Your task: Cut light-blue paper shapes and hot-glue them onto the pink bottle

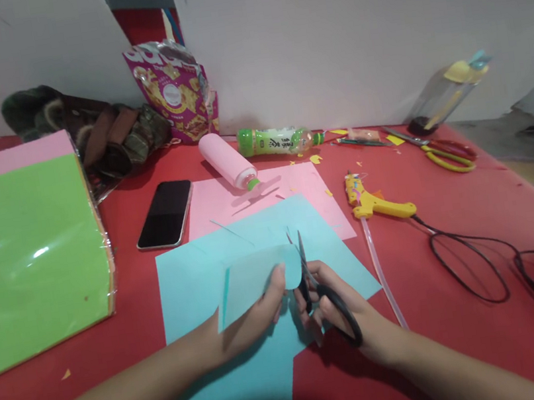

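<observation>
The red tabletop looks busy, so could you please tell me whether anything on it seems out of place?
Mildly: the green-labelled bottle lies on its side instead of standing, and yellow scraps are strewn loosely near its cap end. I see no spill.

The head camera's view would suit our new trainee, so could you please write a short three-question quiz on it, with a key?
1. Multiple choice: which hand holds the black-handled scissors?
A) the left
B) the right
C) neither

2. True or false: in the picture, the phone lies to the left of the yellow glue gun.

3. Fill in the missing word: the left hand holds a piece of light-blue ____.

Key:
1. B, the right hand
2. True
3. paper
</observation>
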The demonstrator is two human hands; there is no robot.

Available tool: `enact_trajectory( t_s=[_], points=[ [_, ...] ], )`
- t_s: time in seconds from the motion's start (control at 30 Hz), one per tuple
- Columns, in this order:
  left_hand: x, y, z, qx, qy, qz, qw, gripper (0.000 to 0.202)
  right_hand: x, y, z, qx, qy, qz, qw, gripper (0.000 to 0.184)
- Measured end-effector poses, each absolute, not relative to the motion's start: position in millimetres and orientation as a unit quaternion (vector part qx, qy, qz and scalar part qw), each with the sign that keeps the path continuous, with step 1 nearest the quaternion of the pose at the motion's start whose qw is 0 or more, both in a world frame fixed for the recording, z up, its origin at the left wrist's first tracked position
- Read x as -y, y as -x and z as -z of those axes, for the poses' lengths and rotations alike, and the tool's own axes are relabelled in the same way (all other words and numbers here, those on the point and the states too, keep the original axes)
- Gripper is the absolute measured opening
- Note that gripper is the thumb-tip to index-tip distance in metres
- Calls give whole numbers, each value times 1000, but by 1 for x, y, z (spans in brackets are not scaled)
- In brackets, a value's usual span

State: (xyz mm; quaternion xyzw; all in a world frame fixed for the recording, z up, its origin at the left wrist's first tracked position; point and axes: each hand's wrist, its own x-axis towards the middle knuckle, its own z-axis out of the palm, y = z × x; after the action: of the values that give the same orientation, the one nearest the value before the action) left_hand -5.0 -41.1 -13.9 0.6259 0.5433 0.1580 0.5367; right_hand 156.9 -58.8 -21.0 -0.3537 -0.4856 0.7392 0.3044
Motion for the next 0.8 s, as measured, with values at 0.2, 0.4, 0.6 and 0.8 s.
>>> enact_trajectory(
  t_s=[0.2, 0.4, 0.6, 0.8],
  points=[
    [43, 0, 12, -532, -599, -147, 581, 57, 60, -157, 25, 496, 340, -736, 310, 43],
    [45, -2, 13, -538, -592, -157, 579, 57, 61, -155, 26, 502, 336, -729, 321, 43],
    [44, 2, 18, -526, -607, -185, 566, 56, 62, -155, 26, 496, 344, -729, 322, 42],
    [40, 3, 14, -512, -619, -195, 563, 55, 60, -154, 26, 487, 346, -730, 333, 44]
  ],
)
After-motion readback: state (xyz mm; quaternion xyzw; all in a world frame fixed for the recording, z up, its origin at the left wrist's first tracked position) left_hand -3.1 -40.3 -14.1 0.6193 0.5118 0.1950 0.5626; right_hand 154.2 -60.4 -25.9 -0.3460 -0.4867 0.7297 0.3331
